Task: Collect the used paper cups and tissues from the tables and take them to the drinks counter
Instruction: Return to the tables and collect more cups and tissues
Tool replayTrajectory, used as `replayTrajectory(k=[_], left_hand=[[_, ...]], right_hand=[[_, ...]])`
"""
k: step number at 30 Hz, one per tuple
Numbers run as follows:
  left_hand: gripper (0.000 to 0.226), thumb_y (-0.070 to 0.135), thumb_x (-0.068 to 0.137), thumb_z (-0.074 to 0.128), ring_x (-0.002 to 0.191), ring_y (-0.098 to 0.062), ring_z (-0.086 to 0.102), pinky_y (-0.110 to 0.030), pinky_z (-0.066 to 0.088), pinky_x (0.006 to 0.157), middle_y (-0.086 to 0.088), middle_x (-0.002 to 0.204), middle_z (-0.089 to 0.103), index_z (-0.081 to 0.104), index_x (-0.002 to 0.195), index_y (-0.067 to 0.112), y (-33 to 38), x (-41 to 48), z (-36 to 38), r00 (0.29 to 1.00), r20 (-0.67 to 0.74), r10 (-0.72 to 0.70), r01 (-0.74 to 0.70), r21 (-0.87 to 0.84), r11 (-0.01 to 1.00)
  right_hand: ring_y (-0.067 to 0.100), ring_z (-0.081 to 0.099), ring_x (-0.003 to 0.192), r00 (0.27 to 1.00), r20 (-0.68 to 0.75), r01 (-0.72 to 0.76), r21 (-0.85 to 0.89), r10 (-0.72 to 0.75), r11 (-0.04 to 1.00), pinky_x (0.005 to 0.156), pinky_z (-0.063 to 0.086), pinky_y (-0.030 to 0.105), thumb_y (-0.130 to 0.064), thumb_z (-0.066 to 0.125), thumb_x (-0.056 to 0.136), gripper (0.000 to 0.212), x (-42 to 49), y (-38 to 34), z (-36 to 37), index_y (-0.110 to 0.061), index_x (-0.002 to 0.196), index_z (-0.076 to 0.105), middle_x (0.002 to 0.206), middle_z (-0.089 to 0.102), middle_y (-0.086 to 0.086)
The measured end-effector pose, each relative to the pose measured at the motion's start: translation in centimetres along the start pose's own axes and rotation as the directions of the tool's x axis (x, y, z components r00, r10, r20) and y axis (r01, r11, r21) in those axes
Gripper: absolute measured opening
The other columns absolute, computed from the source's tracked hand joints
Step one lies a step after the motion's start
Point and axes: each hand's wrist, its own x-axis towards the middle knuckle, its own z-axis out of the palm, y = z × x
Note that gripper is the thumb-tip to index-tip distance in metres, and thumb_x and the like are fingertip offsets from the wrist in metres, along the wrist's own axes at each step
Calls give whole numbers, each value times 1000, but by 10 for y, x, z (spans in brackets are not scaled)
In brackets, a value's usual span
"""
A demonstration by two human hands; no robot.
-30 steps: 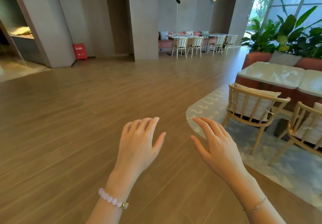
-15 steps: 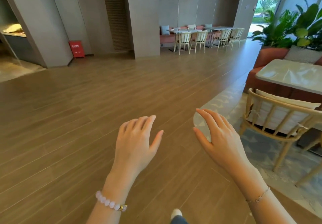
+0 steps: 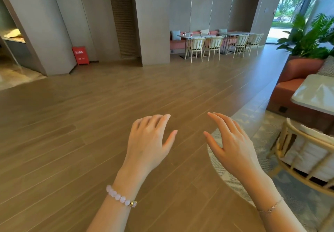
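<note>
Both hands are empty and held out over the wooden floor [image 3: 81, 127]. The left hand [image 3: 148, 141], with a bead bracelet [image 3: 121, 198] at the wrist, and the right hand [image 3: 233, 146] hang palm-down with fingers loosely spread and relaxed, gripping nothing and touching nothing. At near right, a wooden chair [image 3: 307, 154] stands beside a pale tabletop [image 3: 314, 94] whose visible part carries no cup or tissue; a patterned rug [image 3: 253, 118] lies beneath them. Far across the room, against the back wall, a row of tabletops [image 3: 198, 36] with white chairs bears several small red objects [image 3: 184, 33], judged to be the paper cups, though too small to confirm. Tissues cannot be made out at this range. A lit counter [image 3: 14, 38] at the far left edge may be the drinks counter; this cannot be told. Judged progress: collection has not visibly begun, since nothing is carried. Reaching the tabletops, gathering cups and tissues, and delivery are all left to do.
</note>
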Motion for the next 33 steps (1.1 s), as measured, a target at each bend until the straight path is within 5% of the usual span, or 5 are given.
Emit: replayTrajectory(k=[33], left_hand=[[46, 44, 89, 46, 105, -20, 61, -36, 45, 91, 0, 115, 65, 59, 122, 16, -147, 553, 367, 990, 18, 137, -133, -139, 981]], right_hand=[[21, 54, 120, 987, -34, -161, -50, 160, 986, 95, 44, 35, -43, 49, 93, 48, 494, 241, 317, -18, 134, 51, 129, 57, -1]])
